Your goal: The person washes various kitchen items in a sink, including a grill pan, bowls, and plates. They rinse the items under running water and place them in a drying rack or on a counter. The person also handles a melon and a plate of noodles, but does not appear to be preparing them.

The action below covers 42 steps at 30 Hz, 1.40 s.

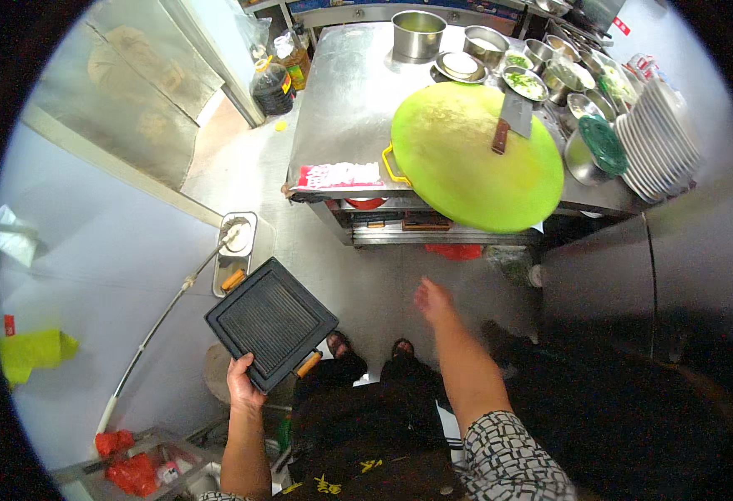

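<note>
My left hand (243, 382) grips the lower left edge of a square black ridged grill pan (272, 325), with the thumb over its rim. The pan has wooden handles on two opposite sides and is held above the floor, left of my feet. My right hand (432, 300) hangs over the floor in front of the steel table, near no object; its fingers look loosely curled and slightly blurred. Beyond it, a round green cutting board (479, 156) rests on the table (341, 119) and overhangs its front edge. A cleaver (514, 122) with a wooden handle lies on the board.
Steel pots (419, 44), bowls of chopped greens (525, 84) and a stack of white plates (657, 144) stand on the table. A mop (181, 291) leans at my left, with its head in a metal container (216, 278). Bottles of liquid (272, 87) stand beyond the doorway.
</note>
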Tool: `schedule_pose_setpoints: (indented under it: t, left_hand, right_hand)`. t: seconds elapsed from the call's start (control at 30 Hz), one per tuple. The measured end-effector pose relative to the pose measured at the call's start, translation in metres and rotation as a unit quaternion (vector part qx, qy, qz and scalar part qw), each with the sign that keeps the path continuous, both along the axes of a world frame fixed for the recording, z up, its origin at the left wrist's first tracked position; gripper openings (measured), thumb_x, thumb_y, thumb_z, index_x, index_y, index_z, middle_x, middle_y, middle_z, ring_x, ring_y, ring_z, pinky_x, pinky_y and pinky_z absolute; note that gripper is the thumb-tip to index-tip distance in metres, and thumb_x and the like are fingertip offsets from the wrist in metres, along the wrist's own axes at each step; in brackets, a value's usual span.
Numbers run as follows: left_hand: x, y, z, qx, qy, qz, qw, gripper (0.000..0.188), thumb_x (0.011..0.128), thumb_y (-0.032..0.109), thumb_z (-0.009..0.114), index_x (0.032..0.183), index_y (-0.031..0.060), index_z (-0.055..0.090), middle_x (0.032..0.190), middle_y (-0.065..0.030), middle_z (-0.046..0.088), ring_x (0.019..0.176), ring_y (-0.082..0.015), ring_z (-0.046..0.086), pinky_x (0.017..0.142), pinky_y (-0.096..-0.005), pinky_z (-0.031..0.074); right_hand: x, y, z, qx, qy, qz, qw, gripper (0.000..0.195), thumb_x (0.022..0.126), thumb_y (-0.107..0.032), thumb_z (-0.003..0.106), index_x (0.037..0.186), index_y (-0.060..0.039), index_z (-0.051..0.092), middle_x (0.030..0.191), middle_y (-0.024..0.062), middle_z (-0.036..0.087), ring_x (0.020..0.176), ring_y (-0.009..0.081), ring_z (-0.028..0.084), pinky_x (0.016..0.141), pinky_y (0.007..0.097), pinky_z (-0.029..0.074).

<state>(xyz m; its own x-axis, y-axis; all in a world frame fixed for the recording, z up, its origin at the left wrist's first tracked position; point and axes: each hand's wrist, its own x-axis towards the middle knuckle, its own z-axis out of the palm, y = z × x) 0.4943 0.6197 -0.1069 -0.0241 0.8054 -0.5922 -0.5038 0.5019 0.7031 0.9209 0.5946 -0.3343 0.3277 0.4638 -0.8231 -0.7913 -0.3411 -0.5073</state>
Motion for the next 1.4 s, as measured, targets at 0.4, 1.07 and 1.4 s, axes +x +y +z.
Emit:
schedule_pose_setpoints:
  t: [0.4,1.07,1.4]
  left_hand:
    - [0.040,0.128,-0.294,0.054,0.002,0.074,0.996,0.038,0.082,0.010,0.058,0.120,0.0027,0.053,0.109,-0.0110,0.063,0.093,-0.0296,0.064,0.081,-0.0457,0.056]
    - [0.040,0.086,-0.308,0.038,0.026,0.108,0.993,0.047,0.080,0.009,0.057,0.125,-0.0018,0.047,0.113,-0.0150,0.060,0.099,-0.0313,0.062,0.086,-0.0464,0.055]
    - [0.041,0.073,-0.318,0.013,0.001,0.115,0.993,0.047,0.079,0.006,0.056,0.125,-0.0020,0.047,0.111,-0.0150,0.060,0.098,-0.0313,0.062,0.085,-0.0462,0.055]
  right_hand:
    - [0.131,0.213,-0.254,0.054,-0.070,-0.163,0.983,0.037,0.087,-0.042,0.069,0.097,-0.0091,0.056,0.072,0.0077,0.056,0.053,0.0188,0.053,0.048,0.0321,0.052]
    - [0.106,0.252,-0.276,0.156,-0.052,-0.147,0.975,0.031,0.083,-0.031,0.071,0.095,-0.0052,0.059,0.080,0.0083,0.062,0.065,0.0189,0.060,0.052,0.0274,0.054]
    - [-0.002,0.318,-0.266,0.148,0.012,-0.127,0.981,0.052,0.080,-0.022,0.077,0.119,-0.0020,0.051,0.112,0.0172,0.055,0.090,0.0278,0.062,0.070,0.0334,0.059]
